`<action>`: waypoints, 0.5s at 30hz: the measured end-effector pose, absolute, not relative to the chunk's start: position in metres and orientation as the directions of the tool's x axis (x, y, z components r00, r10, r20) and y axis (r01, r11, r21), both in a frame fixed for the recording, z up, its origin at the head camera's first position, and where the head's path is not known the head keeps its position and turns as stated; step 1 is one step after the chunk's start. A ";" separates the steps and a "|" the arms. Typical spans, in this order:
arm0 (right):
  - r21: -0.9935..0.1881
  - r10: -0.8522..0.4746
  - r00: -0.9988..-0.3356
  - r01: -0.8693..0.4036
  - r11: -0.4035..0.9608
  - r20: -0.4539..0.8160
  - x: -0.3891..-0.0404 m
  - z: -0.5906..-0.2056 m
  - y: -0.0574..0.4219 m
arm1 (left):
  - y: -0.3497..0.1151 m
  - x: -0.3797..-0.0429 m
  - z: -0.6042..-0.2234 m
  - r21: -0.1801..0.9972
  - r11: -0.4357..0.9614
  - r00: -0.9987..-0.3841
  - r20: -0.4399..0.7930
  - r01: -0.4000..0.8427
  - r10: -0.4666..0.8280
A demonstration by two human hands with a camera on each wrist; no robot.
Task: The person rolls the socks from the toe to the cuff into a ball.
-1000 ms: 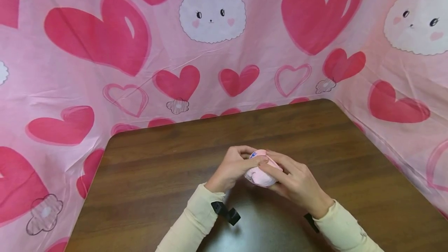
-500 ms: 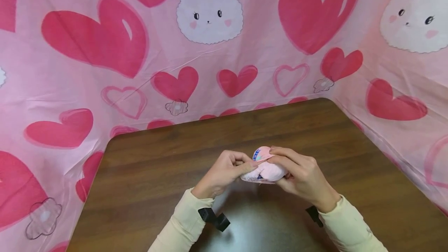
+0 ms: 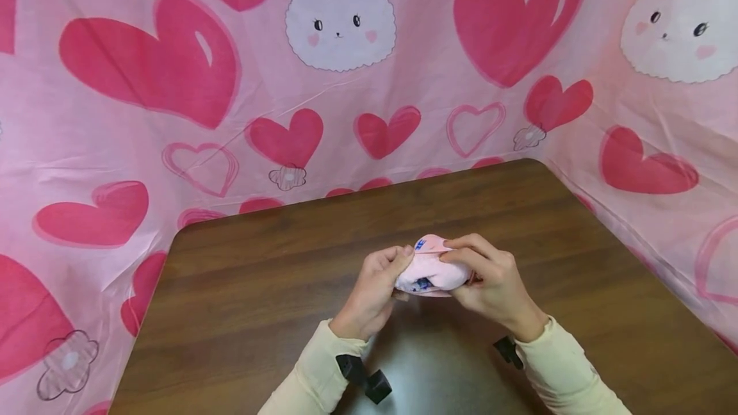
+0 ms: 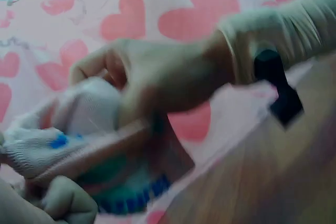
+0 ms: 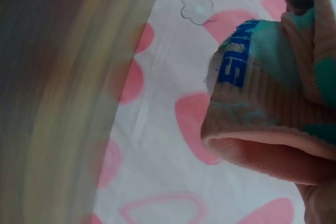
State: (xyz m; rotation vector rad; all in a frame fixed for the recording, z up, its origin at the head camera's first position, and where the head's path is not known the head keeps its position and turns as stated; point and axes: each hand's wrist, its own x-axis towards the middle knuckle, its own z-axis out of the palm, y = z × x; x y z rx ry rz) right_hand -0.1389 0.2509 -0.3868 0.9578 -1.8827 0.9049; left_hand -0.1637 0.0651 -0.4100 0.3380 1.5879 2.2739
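Note:
A pink sock [image 3: 432, 272], bunched into a rounded bundle, is held between both hands above the table. My left hand [image 3: 371, 290] pinches its left side, thumb on top. My right hand [image 3: 497, 280] grips the right side and upper edge with bent fingers. In the right wrist view the sock [image 5: 257, 103] shows a ribbed cuff with an open mouth, blue lettering and teal patches. Its pale inner side with blue marks faces up in the left wrist view, where the sock [image 4: 86, 108] is blurred. Whether a second sock is folded in, I cannot tell.
A brown wooden table [image 3: 259, 300] lies under the hands. Pink cloth [image 3: 346, 95] printed with hearts and rabbits hangs behind and at both sides of it. A black camera mount [image 3: 363, 376] sticks out from the left wrist.
The left hand has shifted its grip along the sock's left side, thumb now higher. The bundle has been turned and spread, so more of the pale inside and a blue patch show.

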 end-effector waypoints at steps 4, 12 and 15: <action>-0.387 -0.191 -0.473 -0.849 0.360 0.860 -0.133 -0.383 0.249 | 0.069 -0.169 -0.416 0.957 -0.289 -0.925 0.097 -0.014 0.367; -0.743 0.066 -0.745 -0.667 -0.057 0.664 -0.127 -0.411 0.246 | 0.077 -0.181 -0.422 0.964 -0.018 -0.944 0.262 0.264 0.199; -0.754 0.138 -0.814 -0.577 -0.314 0.565 -0.124 -0.419 0.244 | 0.080 -0.184 -0.419 0.980 -0.106 -0.954 0.187 0.167 0.233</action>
